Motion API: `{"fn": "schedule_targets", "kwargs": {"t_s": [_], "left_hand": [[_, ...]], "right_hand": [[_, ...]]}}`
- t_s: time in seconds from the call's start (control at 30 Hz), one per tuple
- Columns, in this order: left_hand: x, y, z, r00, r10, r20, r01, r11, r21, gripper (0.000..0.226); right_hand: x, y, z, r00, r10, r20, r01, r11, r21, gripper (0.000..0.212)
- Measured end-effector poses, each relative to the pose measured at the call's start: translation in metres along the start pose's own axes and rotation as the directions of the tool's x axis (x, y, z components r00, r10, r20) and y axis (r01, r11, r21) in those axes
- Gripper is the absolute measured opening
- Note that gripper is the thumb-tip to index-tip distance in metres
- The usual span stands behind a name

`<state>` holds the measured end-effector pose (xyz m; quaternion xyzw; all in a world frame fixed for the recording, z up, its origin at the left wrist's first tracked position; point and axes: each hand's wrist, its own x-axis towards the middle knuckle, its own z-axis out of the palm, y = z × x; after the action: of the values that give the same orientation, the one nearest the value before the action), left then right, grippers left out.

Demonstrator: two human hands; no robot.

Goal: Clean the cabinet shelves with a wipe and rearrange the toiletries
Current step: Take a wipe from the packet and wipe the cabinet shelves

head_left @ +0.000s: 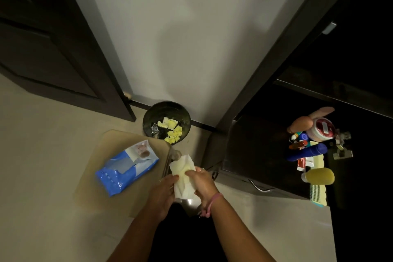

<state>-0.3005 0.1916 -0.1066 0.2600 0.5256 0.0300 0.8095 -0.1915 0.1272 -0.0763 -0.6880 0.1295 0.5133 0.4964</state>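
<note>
A white wipe [183,171] is held between both hands low in the middle of the view. My left hand [162,193] grips its left edge and my right hand [201,183], with a pink wrist band, grips its right side. A blue pack of wipes [125,169] lies on a beige stool top [95,195] to the left. On the dark open cabinet shelf [259,151] at right sit the toiletries: a red-lidded jar [322,130], a blue bottle [308,152], a yellow bottle [319,176], tubes and a comb [318,194].
A round dark bin [167,122] holding yellow and white scraps stands on the floor against the white wall. A dark door [53,49] is at left. The open cabinet door edge and a hinge [342,152] are at right.
</note>
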Motion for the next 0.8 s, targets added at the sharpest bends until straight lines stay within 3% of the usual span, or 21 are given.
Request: {"fn": "schedule_targets", "kwargs": {"t_s": [0.07, 0.13, 0.27, 0.43, 0.67, 0.8], "left_hand": [[0.008, 0.007, 0.001, 1.000, -0.011, -0.004, 0.011, 1.000, 0.023, 0.011], [0.014, 0.013, 0.003, 1.000, -0.030, -0.007, 0.031, 0.998, 0.054, 0.008], [0.030, 0.031, 0.009, 0.990, 0.006, -0.144, 0.014, 0.990, 0.142, 0.014], [0.050, 0.063, 0.015, 0.980, 0.062, -0.187, -0.052, 0.997, 0.054, 0.015], [0.078, 0.129, 0.034, 0.965, 0.200, -0.169, -0.187, 0.978, 0.090, 0.035], [0.089, 0.162, 0.040, 0.924, 0.311, -0.225, -0.281, 0.947, 0.156, 0.051]], "right_hand": [[0.002, -0.003, 0.001, 1.000, 0.021, 0.002, -0.020, 0.994, -0.109, 0.018], [0.004, -0.006, -0.001, 0.998, 0.064, 0.000, -0.064, 0.991, -0.115, 0.018], [0.015, -0.022, 0.001, 0.996, 0.076, -0.051, -0.081, 0.991, -0.109, 0.023], [0.037, -0.058, 0.019, 0.997, 0.055, -0.052, -0.062, 0.987, -0.148, 0.014], [0.080, -0.119, 0.045, 0.994, -0.094, -0.053, 0.081, 0.973, -0.216, 0.012], [0.101, -0.143, 0.052, 0.966, -0.235, -0.104, 0.196, 0.936, -0.292, 0.035]]}}
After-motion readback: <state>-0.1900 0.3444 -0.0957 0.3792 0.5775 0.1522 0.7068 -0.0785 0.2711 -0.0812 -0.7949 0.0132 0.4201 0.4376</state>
